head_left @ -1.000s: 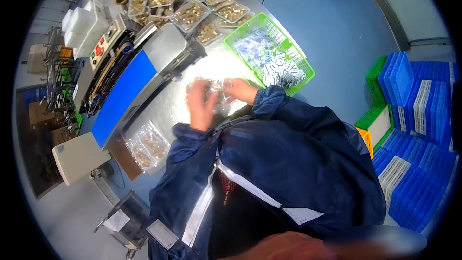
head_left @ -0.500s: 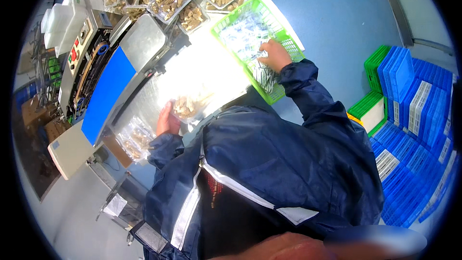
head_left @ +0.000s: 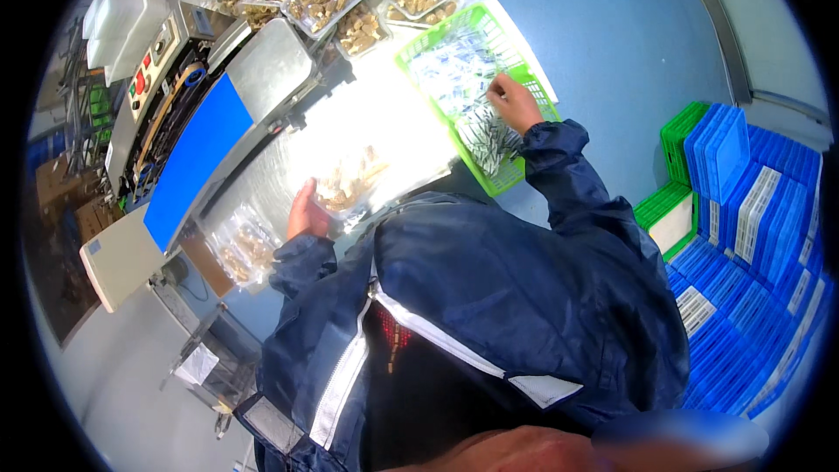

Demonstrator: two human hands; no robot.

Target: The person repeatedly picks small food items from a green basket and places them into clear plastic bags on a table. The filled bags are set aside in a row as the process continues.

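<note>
My left hand (head_left: 308, 212) grips the near left side of a clear plastic pack of dried mushrooms (head_left: 348, 185), which lies on the brightly lit white tabletop (head_left: 367, 109). Its fingers run along the pack's edge. To the right, a green plastic basket (head_left: 450, 128) holds many small white-and-dark sachets (head_left: 488, 142) under glare. Over the basket's right part is my right hand (head_left: 517, 107), its fingertips pinched together just above the sachets. What lies in the pinch is too small to make out.
Clear trays of mushrooms (head_left: 325, 0) are piled at the back. On the left runs a machine with a blue belt (head_left: 197, 162); filled clear bags (head_left: 240, 249) lie beside it. Stacked blue crates (head_left: 752, 197) and green crates (head_left: 669, 214) stand on the right.
My right hand has lifted slightly out of the sachets and its fingertips have closed together. My left hand stays at the mushroom pack. The whole view has shifted a little.
</note>
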